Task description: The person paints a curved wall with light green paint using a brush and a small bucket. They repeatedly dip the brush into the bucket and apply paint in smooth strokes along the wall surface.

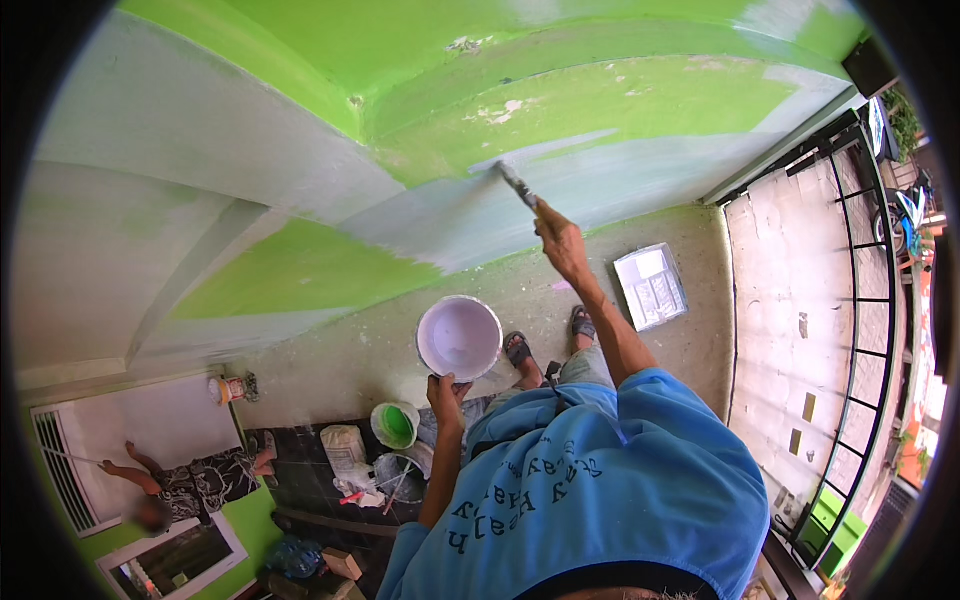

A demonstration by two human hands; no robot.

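My right hand grips the handle of a paintbrush, whose bristles meet the wall at the lower rim of a light grey-white stroke. The wall is bright green above, with pale paint over its lower part and a few flaked spots. My left hand holds a round bucket by its near rim, fingers mostly hidden beneath it. Pale whitish-lilac paint coats the inside of the bucket. It is held above the floor, to the left of my sandalled feet.
A paint tray lies on the floor right of my feet. Left of me stand a bucket with green paint, a dark bucket and a sack. Another person works at the far left with a pole. A metal gate is at right.
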